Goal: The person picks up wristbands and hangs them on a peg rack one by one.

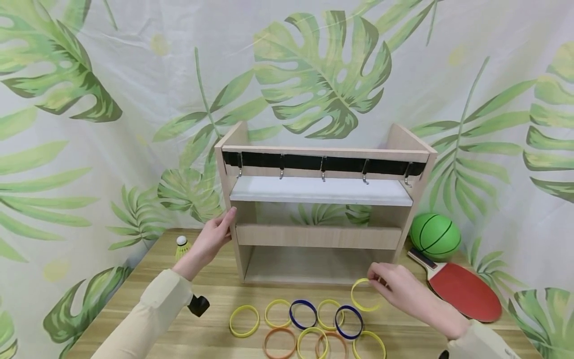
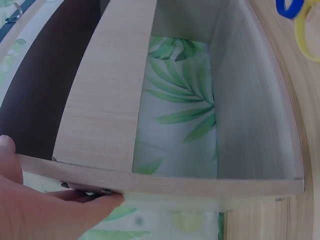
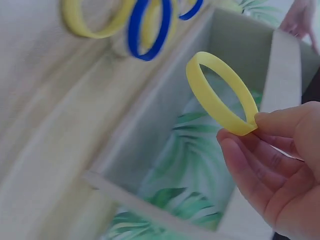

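My right hand [image 1: 394, 281] pinches a yellow wristband [image 3: 206, 100] between thumb and fingertips. It holds the band raised in front of the lower right part of a small wooden shelf [image 1: 318, 237]. With thumb and fingers, my left hand [image 1: 214, 242] grips the shelf's left side panel [image 2: 200, 186] at about mid height. Under the shelf's top rail runs a black strip [image 1: 300, 161] bearing several metal hooks [image 1: 323, 169], all bare. Before the shelf lie several more wristbands: yellow ones, two blue ones [image 1: 291, 315] and two orange ones [image 1: 265, 343], some overlapping.
Right of the shelf are a green ball [image 1: 434, 234] and a red table tennis paddle [image 1: 466, 294]. On the left, a yellow shuttlecock [image 1: 181, 247] stands beyond my left forearm. A leaf-patterned cloth [image 1: 134, 149] hangs behind the wooden table [image 1: 134, 304].
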Motion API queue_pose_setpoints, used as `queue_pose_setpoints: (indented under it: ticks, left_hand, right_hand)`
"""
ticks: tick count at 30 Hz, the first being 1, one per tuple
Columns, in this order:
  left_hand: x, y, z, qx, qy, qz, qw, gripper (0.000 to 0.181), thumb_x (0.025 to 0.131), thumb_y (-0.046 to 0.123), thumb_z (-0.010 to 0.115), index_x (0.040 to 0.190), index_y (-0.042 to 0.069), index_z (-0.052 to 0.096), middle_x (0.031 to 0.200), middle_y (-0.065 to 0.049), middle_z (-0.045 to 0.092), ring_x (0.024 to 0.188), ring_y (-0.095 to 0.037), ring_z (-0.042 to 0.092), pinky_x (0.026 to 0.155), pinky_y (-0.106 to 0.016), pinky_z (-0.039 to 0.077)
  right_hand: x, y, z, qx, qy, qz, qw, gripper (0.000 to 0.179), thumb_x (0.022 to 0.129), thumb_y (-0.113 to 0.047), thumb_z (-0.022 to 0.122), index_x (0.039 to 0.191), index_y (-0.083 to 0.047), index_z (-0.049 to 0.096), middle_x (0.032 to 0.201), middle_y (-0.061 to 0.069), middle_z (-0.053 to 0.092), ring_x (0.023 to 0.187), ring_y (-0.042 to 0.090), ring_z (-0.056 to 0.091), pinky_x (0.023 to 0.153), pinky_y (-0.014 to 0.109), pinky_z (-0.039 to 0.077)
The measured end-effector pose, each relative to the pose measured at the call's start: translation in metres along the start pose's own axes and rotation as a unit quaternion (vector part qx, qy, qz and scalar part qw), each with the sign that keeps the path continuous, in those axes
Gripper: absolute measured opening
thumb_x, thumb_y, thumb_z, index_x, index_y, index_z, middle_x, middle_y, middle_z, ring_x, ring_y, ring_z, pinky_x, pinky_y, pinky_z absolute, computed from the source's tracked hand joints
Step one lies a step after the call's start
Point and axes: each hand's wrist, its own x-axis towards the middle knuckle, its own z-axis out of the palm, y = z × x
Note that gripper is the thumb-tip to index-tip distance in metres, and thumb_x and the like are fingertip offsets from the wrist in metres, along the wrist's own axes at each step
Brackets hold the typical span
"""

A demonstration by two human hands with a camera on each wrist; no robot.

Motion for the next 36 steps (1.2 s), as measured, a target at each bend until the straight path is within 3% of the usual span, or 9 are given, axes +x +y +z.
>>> queue_pose_setpoints:
  ticks: [5,9,15,25,32,36]
  left_hand:
    - [0.000,-0.001,0.001,-0.022,0.007,-0.012,0.9996,0.083,0.104,0.052,0.037,0.154,-0.009,0.012,0.165,-0.024,0.009,0.152,-0.039,0.019,0.126,-0.048,0.025]
    - [0.000,-0.003,0.001,-0.031,0.013,-0.012,0.9994,0.081,0.105,0.051,0.037,0.154,-0.009,0.013,0.165,-0.023,0.010,0.152,-0.038,0.019,0.125,-0.048,0.026]
    - [0.000,-0.004,0.000,-0.041,0.011,-0.011,0.9990,0.080,0.105,0.050,0.037,0.154,-0.009,0.012,0.166,-0.022,0.009,0.153,-0.037,0.018,0.126,-0.048,0.024]
    - [-0.001,-0.003,0.001,-0.046,0.010,-0.011,0.9988,0.081,0.104,0.051,0.038,0.154,-0.009,0.014,0.165,-0.023,0.011,0.152,-0.037,0.019,0.126,-0.047,0.025]
    - [-0.002,-0.002,0.002,-0.050,0.015,-0.012,0.9985,0.080,0.104,0.050,0.040,0.153,-0.010,0.017,0.165,-0.022,0.011,0.152,-0.037,0.020,0.125,-0.047,0.027]
    - [-0.003,-0.002,0.002,-0.049,0.017,-0.013,0.9986,0.081,0.104,0.050,0.040,0.152,-0.011,0.017,0.164,-0.024,0.012,0.152,-0.038,0.021,0.125,-0.047,0.027]
  right_hand:
    - [0.023,-0.020,-0.014,-0.011,-0.023,0.006,0.9996,0.019,0.086,-0.001,0.073,0.085,-0.016,0.061,0.076,-0.011,0.062,0.067,-0.007,0.052,0.055,0.012,0.048]
    - [0.046,-0.033,-0.024,0.002,-0.020,-0.018,0.9996,0.015,0.087,-0.003,0.072,0.086,-0.015,0.063,0.076,-0.009,0.064,0.066,-0.006,0.052,0.055,0.011,0.049]
    - [0.090,-0.056,-0.040,0.032,0.002,-0.062,0.9976,0.010,0.087,-0.002,0.071,0.090,-0.008,0.065,0.080,-0.001,0.068,0.068,0.002,0.058,0.058,0.009,0.052]
    - [0.171,-0.094,-0.065,0.072,0.038,-0.101,0.9916,0.006,0.091,-0.003,0.069,0.096,-0.005,0.065,0.089,0.004,0.071,0.077,0.008,0.067,0.065,0.011,0.057]
    - [0.222,-0.117,-0.069,0.052,0.079,-0.147,0.9846,0.002,0.094,-0.005,0.066,0.094,-0.004,0.064,0.089,0.005,0.071,0.079,0.012,0.069,0.070,0.012,0.057]
    - [0.245,-0.126,-0.066,0.045,0.086,-0.152,0.9836,0.005,0.096,-0.006,0.063,0.092,-0.004,0.064,0.088,0.005,0.071,0.081,0.014,0.069,0.073,0.017,0.058]
